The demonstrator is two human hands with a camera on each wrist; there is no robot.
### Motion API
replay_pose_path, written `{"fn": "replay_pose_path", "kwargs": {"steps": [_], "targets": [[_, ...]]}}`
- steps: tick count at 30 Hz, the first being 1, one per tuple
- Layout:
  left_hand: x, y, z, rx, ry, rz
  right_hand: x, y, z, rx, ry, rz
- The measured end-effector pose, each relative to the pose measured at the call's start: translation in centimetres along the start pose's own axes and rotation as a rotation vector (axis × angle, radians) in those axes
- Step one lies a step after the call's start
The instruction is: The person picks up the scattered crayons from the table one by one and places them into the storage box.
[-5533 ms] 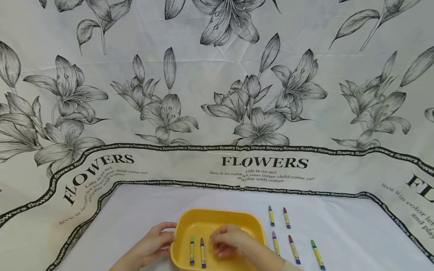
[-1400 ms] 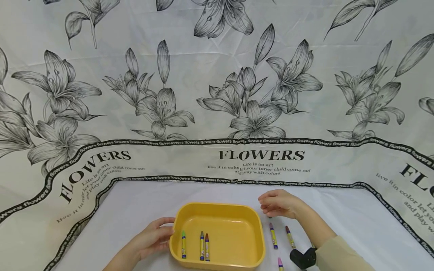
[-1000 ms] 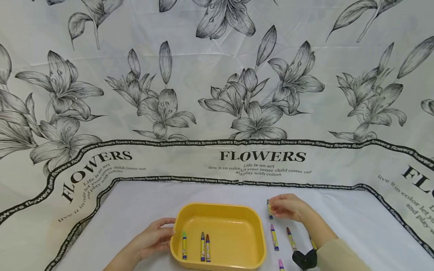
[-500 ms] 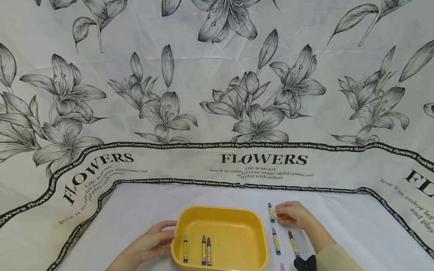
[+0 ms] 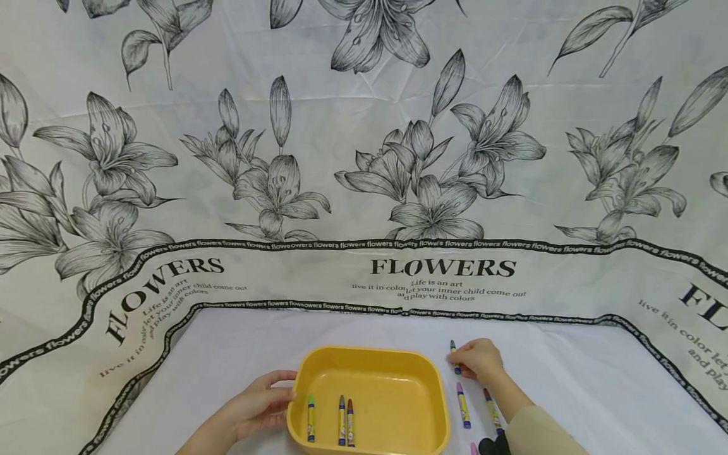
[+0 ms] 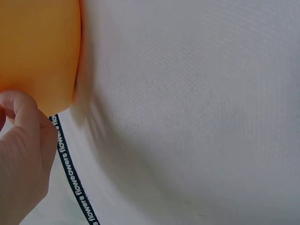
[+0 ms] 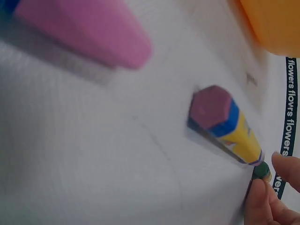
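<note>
My left hand (image 5: 258,404) holds the left side of a yellow plastic tray (image 5: 440,379); in the left wrist view its bent fingers lie against the tray's wall (image 6: 42,47). Inside the tray lie a light green crayon (image 5: 311,418), a grey crayon (image 5: 342,420) and a brown crayon (image 5: 350,423). Right of the tray, my right hand (image 5: 480,360) pinches a dark green crayon (image 5: 452,346) standing lengthwise on the cloth. In the right wrist view this crayon's end (image 7: 261,170) shows between thumb and fingers.
Nearer me lie a pink crayon (image 5: 463,406), a reddish-brown crayon (image 5: 491,407) and another pink crayon's tip (image 5: 474,448). My right sleeve (image 5: 540,433) and a black wrist device (image 5: 493,446) cover part of that area. White cloth (image 5: 597,379) covers the table; a flower-printed curtain (image 5: 318,278) stands behind.
Over the last seconds a brown crayon came into the tray. Half a second ago my right hand was just right of the dark green crayon; now its fingers close on it. My left hand stays.
</note>
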State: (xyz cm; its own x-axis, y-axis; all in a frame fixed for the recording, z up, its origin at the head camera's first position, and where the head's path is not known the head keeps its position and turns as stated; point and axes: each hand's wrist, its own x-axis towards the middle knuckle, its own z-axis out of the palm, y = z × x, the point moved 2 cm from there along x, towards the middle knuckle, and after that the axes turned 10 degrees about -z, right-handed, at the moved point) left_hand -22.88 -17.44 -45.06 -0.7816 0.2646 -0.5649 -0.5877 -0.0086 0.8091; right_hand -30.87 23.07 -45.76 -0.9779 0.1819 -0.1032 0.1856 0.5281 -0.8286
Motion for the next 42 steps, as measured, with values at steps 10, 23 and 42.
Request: {"fn": "replay_pose_path", "kwargs": {"steps": [10, 23, 42], "targets": [[0.1, -0.1, 0.0, 0.008, -0.007, 0.005, -0.1, -0.7, 0.3, 0.106, -0.049, -0.042], [-0.2, 0.2, 0.1, 0.027, -0.006, 0.008, -1.4, -4.5, 0.2, 0.448, -0.244, -0.131], [-0.2, 0.2, 0.1, 0.037, -0.025, 0.029, -4.0, -7.3, 2.8, 0.508, -0.452, -0.194]]}}
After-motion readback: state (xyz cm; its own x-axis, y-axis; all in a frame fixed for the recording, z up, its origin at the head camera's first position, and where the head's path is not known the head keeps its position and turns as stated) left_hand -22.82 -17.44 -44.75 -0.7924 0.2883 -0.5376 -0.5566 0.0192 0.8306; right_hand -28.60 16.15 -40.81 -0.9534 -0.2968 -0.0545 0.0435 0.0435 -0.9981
